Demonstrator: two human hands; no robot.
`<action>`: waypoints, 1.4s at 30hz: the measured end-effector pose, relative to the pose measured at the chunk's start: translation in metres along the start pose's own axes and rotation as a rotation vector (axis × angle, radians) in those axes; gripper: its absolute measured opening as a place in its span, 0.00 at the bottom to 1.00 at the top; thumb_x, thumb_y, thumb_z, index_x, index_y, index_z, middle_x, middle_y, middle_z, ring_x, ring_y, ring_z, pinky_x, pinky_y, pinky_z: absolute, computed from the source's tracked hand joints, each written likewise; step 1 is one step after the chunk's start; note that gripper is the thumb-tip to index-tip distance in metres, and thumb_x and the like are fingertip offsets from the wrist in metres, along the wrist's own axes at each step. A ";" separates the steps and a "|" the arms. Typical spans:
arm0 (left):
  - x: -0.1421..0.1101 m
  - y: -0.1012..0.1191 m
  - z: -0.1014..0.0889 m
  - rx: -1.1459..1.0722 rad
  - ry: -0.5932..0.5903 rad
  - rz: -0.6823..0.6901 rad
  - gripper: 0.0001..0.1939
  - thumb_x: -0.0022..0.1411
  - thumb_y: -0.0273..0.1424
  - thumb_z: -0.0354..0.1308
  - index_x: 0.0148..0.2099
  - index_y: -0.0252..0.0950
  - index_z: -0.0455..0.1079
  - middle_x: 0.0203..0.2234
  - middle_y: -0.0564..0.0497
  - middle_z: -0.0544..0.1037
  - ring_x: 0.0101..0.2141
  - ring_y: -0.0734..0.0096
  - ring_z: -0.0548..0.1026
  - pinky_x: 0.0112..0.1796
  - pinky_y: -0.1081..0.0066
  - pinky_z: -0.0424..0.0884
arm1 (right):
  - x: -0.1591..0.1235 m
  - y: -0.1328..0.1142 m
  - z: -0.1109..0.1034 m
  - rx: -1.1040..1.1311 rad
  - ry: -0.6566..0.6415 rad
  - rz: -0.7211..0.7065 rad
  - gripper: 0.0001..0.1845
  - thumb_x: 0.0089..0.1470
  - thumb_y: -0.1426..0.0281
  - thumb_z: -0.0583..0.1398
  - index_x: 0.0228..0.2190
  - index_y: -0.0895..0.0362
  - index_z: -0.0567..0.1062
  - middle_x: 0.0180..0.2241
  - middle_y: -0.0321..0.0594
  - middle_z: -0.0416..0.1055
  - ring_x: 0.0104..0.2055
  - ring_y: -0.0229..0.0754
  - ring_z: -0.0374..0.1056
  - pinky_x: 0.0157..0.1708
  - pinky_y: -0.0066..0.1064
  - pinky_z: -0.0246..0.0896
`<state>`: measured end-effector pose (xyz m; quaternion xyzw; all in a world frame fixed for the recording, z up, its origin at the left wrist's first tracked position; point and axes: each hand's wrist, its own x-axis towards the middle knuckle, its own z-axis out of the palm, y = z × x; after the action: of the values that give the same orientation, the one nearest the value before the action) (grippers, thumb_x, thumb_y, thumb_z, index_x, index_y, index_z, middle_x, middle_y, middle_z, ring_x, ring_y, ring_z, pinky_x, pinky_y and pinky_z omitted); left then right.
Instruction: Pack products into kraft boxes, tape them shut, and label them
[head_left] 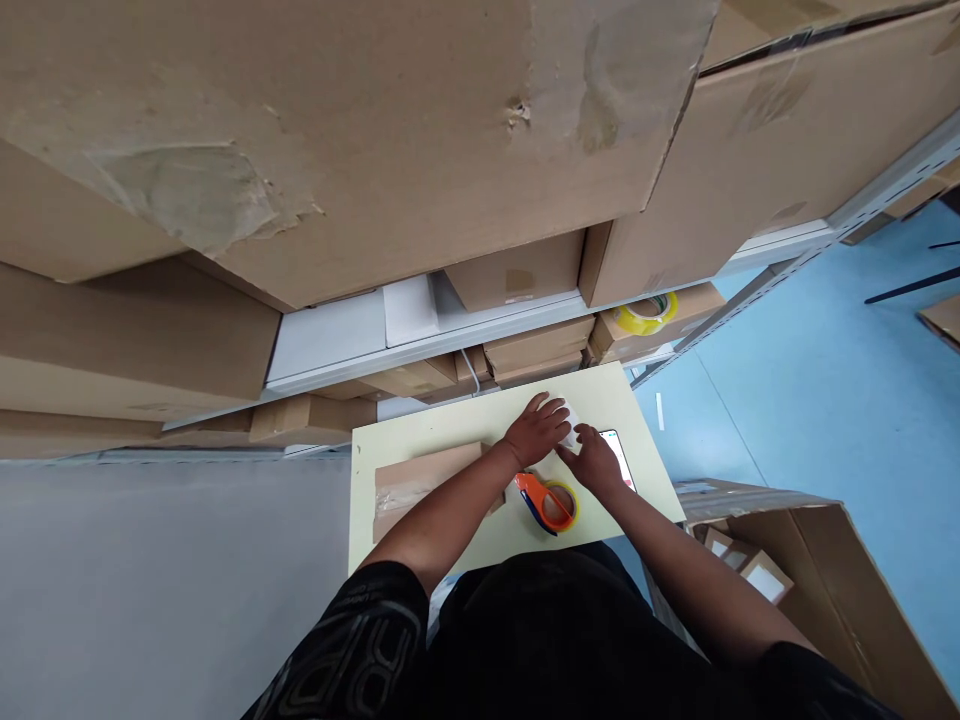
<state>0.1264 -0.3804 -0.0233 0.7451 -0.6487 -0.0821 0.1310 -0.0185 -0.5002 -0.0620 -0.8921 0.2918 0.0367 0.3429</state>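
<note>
Both my hands are over the pale table, at a small white sheet that looks like paper or a label. My left hand lies on the sheet's left side, fingers spread. Thumb and fingers of my right hand are pinched at its near right edge. Much of the sheet is hidden under the hands. An orange tape dispenser with yellowish tape lies just below them. Left of it, partly behind my left forearm, is a flat cardboard box with clear tape on it.
A phone lies by my right wrist. Shelves with large cardboard boxes rise beyond the table. A yellow tape roll rests on a shelf box. At right on the floor, an open carton holds several small labelled boxes.
</note>
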 end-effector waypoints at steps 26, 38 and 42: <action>0.027 0.007 0.071 -0.033 -0.417 -0.365 0.31 0.69 0.29 0.51 0.72 0.41 0.57 0.60 0.39 0.67 0.56 0.47 0.64 0.49 0.54 0.68 | -0.015 0.027 -0.023 0.173 0.085 0.266 0.20 0.63 0.57 0.52 0.22 0.51 0.67 0.22 0.38 0.71 0.27 0.43 0.65 0.29 0.30 0.53; 0.028 0.013 0.074 -0.087 -0.454 -0.464 0.33 0.67 0.25 0.51 0.72 0.46 0.57 0.63 0.41 0.65 0.58 0.47 0.63 0.50 0.54 0.67 | -0.054 0.062 -0.024 0.617 0.047 0.533 0.19 0.57 0.54 0.55 0.21 0.52 0.66 0.16 0.35 0.68 0.18 0.42 0.64 0.21 0.31 0.58; 0.028 0.018 0.071 -0.186 -0.437 -0.521 0.36 0.63 0.25 0.54 0.73 0.43 0.56 0.64 0.38 0.64 0.61 0.44 0.61 0.53 0.49 0.65 | -0.082 0.065 -0.036 0.636 0.027 0.477 0.23 0.59 0.50 0.56 0.22 0.52 0.66 0.18 0.34 0.69 0.19 0.41 0.64 0.22 0.31 0.58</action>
<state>0.0924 -0.4168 -0.0844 0.8355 -0.4391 -0.3289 0.0312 -0.1269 -0.5207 -0.0516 -0.6492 0.4920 0.0113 0.5800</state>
